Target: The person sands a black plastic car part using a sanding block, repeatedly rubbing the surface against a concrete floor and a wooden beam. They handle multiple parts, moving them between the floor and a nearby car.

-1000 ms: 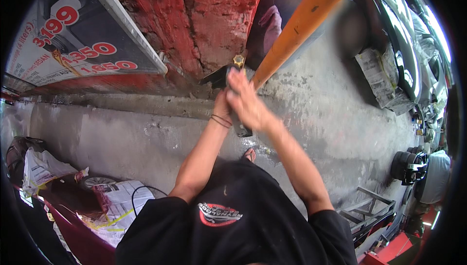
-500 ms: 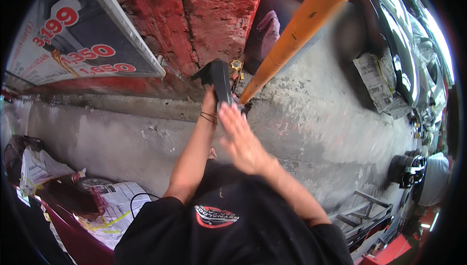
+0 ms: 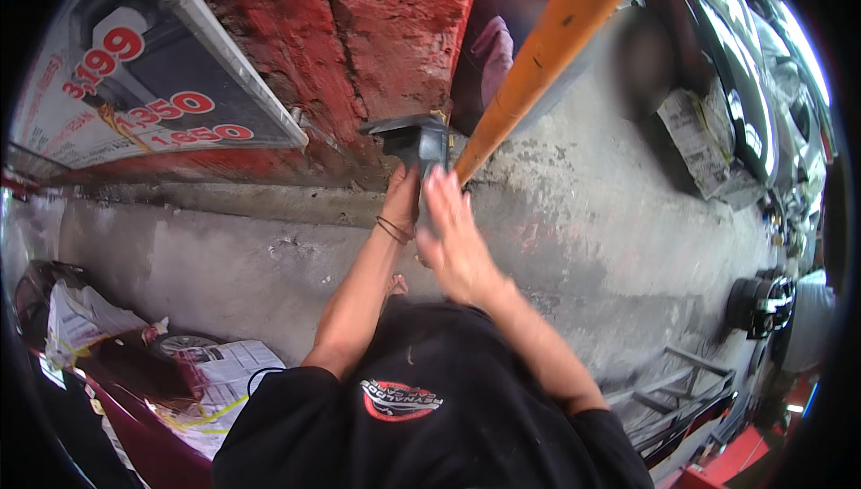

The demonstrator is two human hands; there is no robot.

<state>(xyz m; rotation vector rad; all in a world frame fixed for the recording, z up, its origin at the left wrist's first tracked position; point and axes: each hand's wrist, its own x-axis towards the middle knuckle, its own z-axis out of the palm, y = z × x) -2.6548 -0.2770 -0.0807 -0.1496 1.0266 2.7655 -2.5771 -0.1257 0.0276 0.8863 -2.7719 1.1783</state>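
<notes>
A dark grey-black moulded plastic part [image 3: 434, 144], with a wide flared top and a narrower body, is held out in front of me near the foot of the red wall. My left hand [image 3: 403, 195] grips it from its left side, its fingers partly hidden behind the part. My right hand [image 3: 457, 242] lies along the part's right side with fingers stretched out. Motion smears this hand a little, and whether anything thin sits under its palm cannot be made out. A dark band circles my left wrist.
An orange pole [image 3: 538, 67] rises just right of the part. A priced signboard [image 3: 170, 67] leans at the red wall [image 3: 386, 31]. Paper-masked maroon bodywork [image 3: 134, 390] lies lower left. A dark car [image 3: 731, 67] stands right, a metal ladder [image 3: 668, 390] lower right.
The plastic part has turned, so its flared top now shows broad side on, covering the yellow-handled valve. Both hands have shifted slightly right, the right one staying along the part's side.
</notes>
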